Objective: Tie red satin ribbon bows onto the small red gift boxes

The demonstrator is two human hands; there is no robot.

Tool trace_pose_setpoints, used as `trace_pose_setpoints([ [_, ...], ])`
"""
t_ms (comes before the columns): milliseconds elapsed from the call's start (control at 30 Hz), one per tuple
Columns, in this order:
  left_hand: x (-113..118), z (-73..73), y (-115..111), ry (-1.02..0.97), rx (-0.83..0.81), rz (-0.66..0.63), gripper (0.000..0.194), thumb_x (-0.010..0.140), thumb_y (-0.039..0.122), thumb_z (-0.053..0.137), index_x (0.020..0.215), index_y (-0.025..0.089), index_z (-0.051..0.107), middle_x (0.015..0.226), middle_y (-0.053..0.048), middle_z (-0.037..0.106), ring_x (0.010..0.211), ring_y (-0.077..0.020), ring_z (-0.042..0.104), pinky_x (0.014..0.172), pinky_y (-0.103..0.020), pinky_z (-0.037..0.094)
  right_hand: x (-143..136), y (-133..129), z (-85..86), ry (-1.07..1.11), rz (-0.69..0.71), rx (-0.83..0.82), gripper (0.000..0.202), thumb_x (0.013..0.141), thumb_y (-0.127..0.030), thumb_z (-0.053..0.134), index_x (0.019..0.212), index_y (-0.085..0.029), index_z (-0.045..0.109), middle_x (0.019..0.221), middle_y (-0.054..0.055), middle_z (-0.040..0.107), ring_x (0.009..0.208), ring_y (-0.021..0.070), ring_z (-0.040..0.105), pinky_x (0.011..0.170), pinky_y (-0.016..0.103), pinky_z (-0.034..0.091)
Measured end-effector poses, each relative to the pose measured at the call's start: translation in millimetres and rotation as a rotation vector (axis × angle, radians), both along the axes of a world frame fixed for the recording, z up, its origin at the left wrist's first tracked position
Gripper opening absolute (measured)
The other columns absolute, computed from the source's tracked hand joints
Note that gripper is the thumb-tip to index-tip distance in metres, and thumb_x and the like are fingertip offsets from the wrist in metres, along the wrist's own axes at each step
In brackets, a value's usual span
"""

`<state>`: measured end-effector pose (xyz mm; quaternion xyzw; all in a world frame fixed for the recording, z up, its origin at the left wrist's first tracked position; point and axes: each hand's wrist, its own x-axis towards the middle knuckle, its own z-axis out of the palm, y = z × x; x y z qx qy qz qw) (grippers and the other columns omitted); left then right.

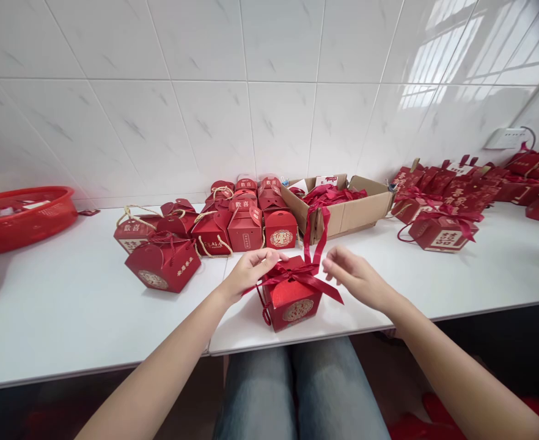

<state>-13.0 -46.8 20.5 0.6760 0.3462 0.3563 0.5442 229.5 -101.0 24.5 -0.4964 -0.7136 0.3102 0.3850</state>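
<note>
Red gift box (282,298) stood upright near the front edge of the white table (168,336), between the two hands and in front of the person's knees; dark red ribbon (318,283) crossed its top in what looked like a bow, one tail slanting down to the right, while strands rose behind towards the open carton (356,215); whether they joined the ribbons inside it could not be told. The left hand (247,275) lay over the box's upper left edge, fingers bent about the ribbon; whether they pinched it or only rested there was unclear; the right hand (359,278) looked released, loosely curled just beside the ribbon. Good handling, I judged, called for steadying the knot with the left fingertips, drawing loops and tails out evenly and flat, and pulling gently lest the lid crumple. The face with the gold medallion (297,310) pointed towards the person, turned somewhat rightward; the long axis seemed to run left to right, its right end angled away, though foreshortening left that uncertain; a red cord (266,313) hung at the left.
</note>
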Motion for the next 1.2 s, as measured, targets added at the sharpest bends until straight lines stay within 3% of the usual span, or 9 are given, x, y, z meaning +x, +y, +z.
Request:
trace_pose_setpoints([
  [67,-1,2.1,-1,0.033,0.007,0.017,0.041,0.079,0.054,0.058,0.089,0.015,0.065,0.086,-0.004,0.064,0.073,-0.0141,0.056,0.066,-0.025,0.04,1,-13,-2.8,-0.019,0.009,-0.04,0.033,0.086,-0.051,0.053,0.082,-0.019,0.046,0.074,0.001,0.055,0.062,0.0117,0.05,0.055,0.024,0.041],
  [167,0,4.6,-4,0.061,0.08,0.046,0.038,0.08,0.052,0.058,0.071,0.015,0.06,0.091,-0.004,0.063,0.07,-0.0122,0.053,0.065,-0.025,0.039,-7,-27,-8.9,0.064,0.048,-0.068,0.029,0.084,-0.045,0.058,0.083,-0.02,0.043,0.066,-0.002,0.053,0.057,0.0109,0.049,0.053,0.023,0.041],
  [267,4,3.9,-9,0.114,0.2,0.057,0.036,0.078,0.045,0.063,0.061,0.015,0.05,0.099,-0.005,0.063,0.076,-0.013,0.054,0.069,-0.025,0.04,-23,-40,-12.7,0.165,0.097,-0.071,0.026,0.084,-0.041,0.059,0.084,-0.021,0.042,0.067,-0.002,0.055,0.057,0.011,0.052,0.053,0.023,0.043],
  [367,7,1.2,-13,0.167,0.283,0.105,0.029,0.073,0.039,0.068,0.066,0.017,0.051,0.101,-0.005,0.063,0.086,-0.0165,0.057,0.076,-0.027,0.043,-38,-51,-12.4,0.059,0.133,-0.026,0.022,0.085,-0.04,0.058,0.081,-0.021,0.049,0.064,-0.001,0.057,0.055,0.0112,0.052,0.052,0.023,0.041],
  [500,6,1.1,-15,0.166,0.25,0.114,0.027,0.07,0.039,0.072,0.078,0.018,0.058,0.104,-0.006,0.061,0.092,-0.0184,0.057,0.081,-0.029,0.044,-37,-43,-3.2,-0.167,-0.011,0.277,0.032,0.09,-0.038,0.051,0.065,-0.018,0.055,0.056,0.001,0.053,0.053,0.0114,0.046,0.052,0.025,0.037],
  [600,2,3.7,-13,0.114,0.147,0.077,0.032,0.068,0.039,0.074,0.086,0.017,0.06,0.104,-0.006,0.061,0.089,-0.0179,0.057,0.077,-0.029,0.045,-25,-18,7.6,-0.185,-0.018,0.533,0.016,0.089,-0.029,0.053,0.083,-0.017,0.061,0.084,0.008,0.062,0.079,0.0171,0.056,0.073,0.029,0.045],
  [667,0,4.9,-12,0.048,0.03,0.029,0.032,0.07,0.04,0.072,0.088,0.016,0.06,0.103,-0.006,0.062,0.088,-0.0174,0.058,0.076,-0.028,0.045,-18,1,13.0,-0.244,0.188,0.515,0.015,0.089,-0.025,0.052,0.098,-0.018,0.062,0.1,0.009,0.063,0.093,0.0184,0.057,0.081,0.03,0.046],
  [767,-2,4.1,-10,-0.053,-0.103,0.0,0.029,0.073,0.042,0.069,0.082,0.015,0.061,0.102,-0.006,0.063,0.088,-0.0169,0.058,0.076,-0.027,0.044,-18,19,16.4,-0.347,0.384,0.417,0.019,0.09,-0.027,0.051,0.103,-0.019,0.063,0.095,0.008,0.064,0.086,0.0168,0.059,0.073,0.028,0.047],
  [1200,5,-7.2,-9,-0.062,-0.032,-0.018,0.029,0.068,0.032,0.075,0.084,0.016,0.058,0.096,-0.001,0.054,0.082,-0.0124,0.054,0.072,-0.024,0.043,-25,27,12.7,-0.274,0.539,0.203,0.026,0.09,-0.019,0.045,0.104,-0.013,0.066,0.089,0.007,0.07,0.072,0.0133,0.06,0.065,0.022,0.046],
])
